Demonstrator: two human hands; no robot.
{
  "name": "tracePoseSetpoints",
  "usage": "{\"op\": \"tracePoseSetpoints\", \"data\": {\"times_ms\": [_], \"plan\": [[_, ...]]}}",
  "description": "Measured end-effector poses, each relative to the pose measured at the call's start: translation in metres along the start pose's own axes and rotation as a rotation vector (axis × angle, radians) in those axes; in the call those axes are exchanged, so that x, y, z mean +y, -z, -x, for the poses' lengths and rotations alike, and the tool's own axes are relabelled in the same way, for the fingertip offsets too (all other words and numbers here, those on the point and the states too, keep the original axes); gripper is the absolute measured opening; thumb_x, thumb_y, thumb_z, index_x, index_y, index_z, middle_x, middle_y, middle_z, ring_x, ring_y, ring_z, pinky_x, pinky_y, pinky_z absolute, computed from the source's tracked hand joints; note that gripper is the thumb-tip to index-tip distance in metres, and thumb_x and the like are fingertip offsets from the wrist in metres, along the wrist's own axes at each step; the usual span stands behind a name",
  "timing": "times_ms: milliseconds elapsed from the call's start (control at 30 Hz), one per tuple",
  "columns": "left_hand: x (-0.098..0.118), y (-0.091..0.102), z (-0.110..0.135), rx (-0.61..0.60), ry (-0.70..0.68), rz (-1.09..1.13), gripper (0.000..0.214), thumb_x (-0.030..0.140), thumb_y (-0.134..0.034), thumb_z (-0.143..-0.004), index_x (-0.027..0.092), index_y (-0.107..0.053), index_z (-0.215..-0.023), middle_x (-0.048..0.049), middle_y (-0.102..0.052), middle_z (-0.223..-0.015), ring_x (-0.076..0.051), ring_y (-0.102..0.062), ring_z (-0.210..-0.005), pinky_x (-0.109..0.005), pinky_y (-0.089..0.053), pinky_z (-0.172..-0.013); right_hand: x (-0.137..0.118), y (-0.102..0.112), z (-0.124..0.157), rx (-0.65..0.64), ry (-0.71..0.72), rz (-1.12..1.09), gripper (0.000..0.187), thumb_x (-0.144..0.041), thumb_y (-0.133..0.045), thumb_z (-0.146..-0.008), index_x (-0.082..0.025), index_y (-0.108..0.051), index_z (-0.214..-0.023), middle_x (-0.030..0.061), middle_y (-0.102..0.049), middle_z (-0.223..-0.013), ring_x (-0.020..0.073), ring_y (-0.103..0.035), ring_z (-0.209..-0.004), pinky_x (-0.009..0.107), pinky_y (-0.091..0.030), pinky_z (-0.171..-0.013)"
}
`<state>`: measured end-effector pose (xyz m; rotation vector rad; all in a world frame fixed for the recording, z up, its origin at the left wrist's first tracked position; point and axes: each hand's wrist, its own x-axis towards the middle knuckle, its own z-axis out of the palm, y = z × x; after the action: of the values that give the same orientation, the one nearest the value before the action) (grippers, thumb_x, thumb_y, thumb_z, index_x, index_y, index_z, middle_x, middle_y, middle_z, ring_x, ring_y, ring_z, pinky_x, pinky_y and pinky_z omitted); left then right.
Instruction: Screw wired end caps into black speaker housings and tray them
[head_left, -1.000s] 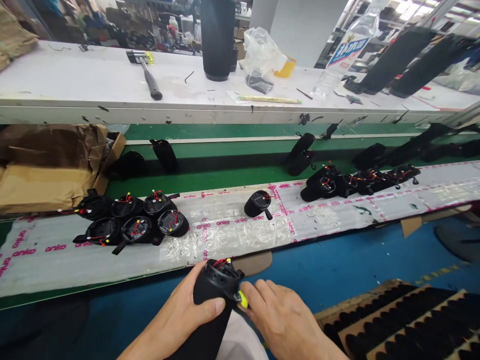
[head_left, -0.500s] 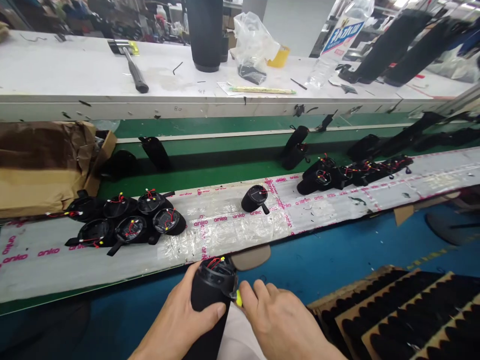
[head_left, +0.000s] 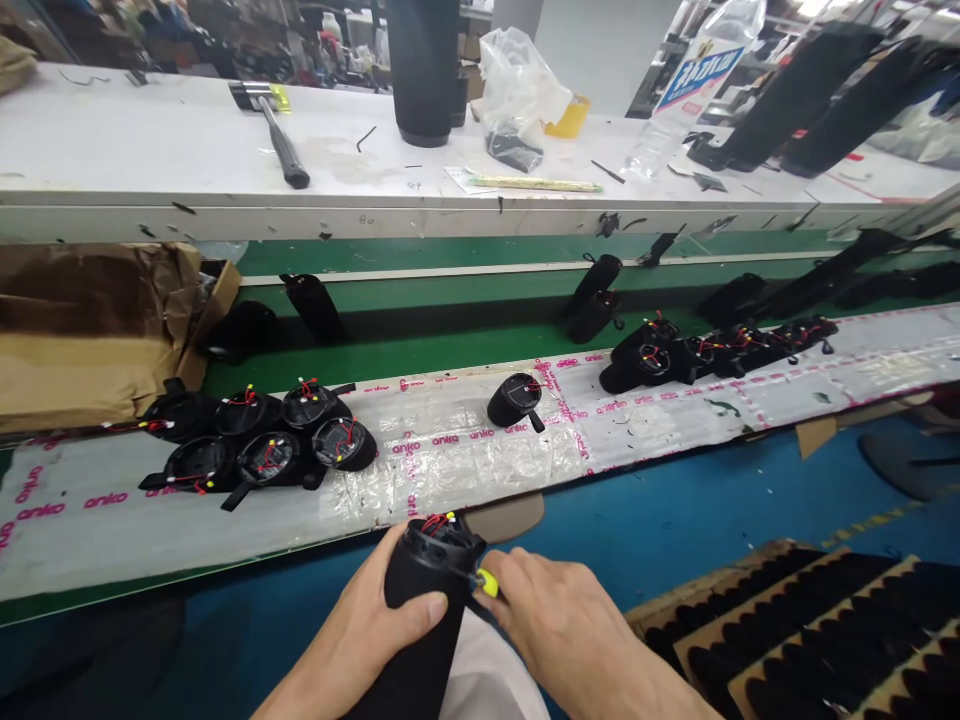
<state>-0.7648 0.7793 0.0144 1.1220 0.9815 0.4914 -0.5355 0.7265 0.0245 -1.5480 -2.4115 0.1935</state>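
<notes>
My left hand point(head_left: 386, 620) is wrapped round a black cloth-covered cylindrical speaker body point(head_left: 424, 640), held tilted above my lap. Its upper end is uncovered, showing a black plastic rim and red wires with small pale connectors. At the right side of that rim, my right hand point(head_left: 559, 615) grips a yellow-handled tool point(head_left: 487, 582), which looks like a screwdriver. The tool's dark, thin end points at the edge of the cloth just below the rim; whether it goes under the cloth I cannot tell. Most of the handle is hidden in my fingers.
A long plastic-covered bench point(head_left: 442, 470) carries several similar speaker bodies point(head_left: 341, 443) at left and right, plus a single one point(head_left: 515, 400) mid-bench. A hammer point(head_left: 281, 145) and a plastic bottle point(head_left: 690, 85) are on the white shelf. Cardboard trays point(head_left: 712, 625) of black cylinders stand at lower right.
My right hand has shifted slightly right and up, and more of the yellow handle shows. The left hand still holds the speaker body. The whole view has shifted slightly.
</notes>
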Motion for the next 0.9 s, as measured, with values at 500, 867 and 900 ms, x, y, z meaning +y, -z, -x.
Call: {"op": "tracePoseSetpoints", "data": {"times_ms": [500,867,900], "plan": [[0.0,0.0,0.004,-0.012,-0.019,-0.025,0.066,0.051,-0.076,-0.086,0.03,-0.051,-0.143,-0.0022,-0.06,-0.15,-0.031,-0.055,-0.137,-0.041,-0.041,-0.117,-0.004,-0.01,0.0,-0.064,0.086,0.025,0.02,-0.025,-0.066,-0.098,-0.023,-0.047,-0.107,-0.003,-0.059,-0.079,0.0197,-0.06,-0.063,0.035,-0.033,-0.054],[0.002,0.0,0.003,-0.012,-0.021,-0.079,0.068,0.053,-0.076,-0.083,0.027,-0.052,-0.141,-0.005,-0.061,-0.149,-0.033,-0.057,-0.133,-0.043,-0.042,-0.115,-0.003,-0.008,-0.001,-0.069,0.083,0.022,0.015,-0.023,-0.061,-0.1,-0.025,-0.046,-0.101,-0.0034,-0.057,-0.077,0.0197,-0.058,-0.061,0.036,-0.031,-0.053],[0.003,0.0,0.003,-0.015,-0.021,-0.082,0.067,0.053,-0.076,-0.084,0.027,-0.052,-0.14,-0.006,-0.061,-0.147,-0.033,-0.057,-0.131,-0.044,-0.042,-0.115,-0.005,-0.007,-0.001,-0.064,0.08,0.04,0.018,-0.021,-0.063,-0.097,-0.025,-0.046,-0.102,-0.0033,-0.057,-0.077,0.0199,-0.058,-0.061,0.036,-0.031,-0.053]]}}
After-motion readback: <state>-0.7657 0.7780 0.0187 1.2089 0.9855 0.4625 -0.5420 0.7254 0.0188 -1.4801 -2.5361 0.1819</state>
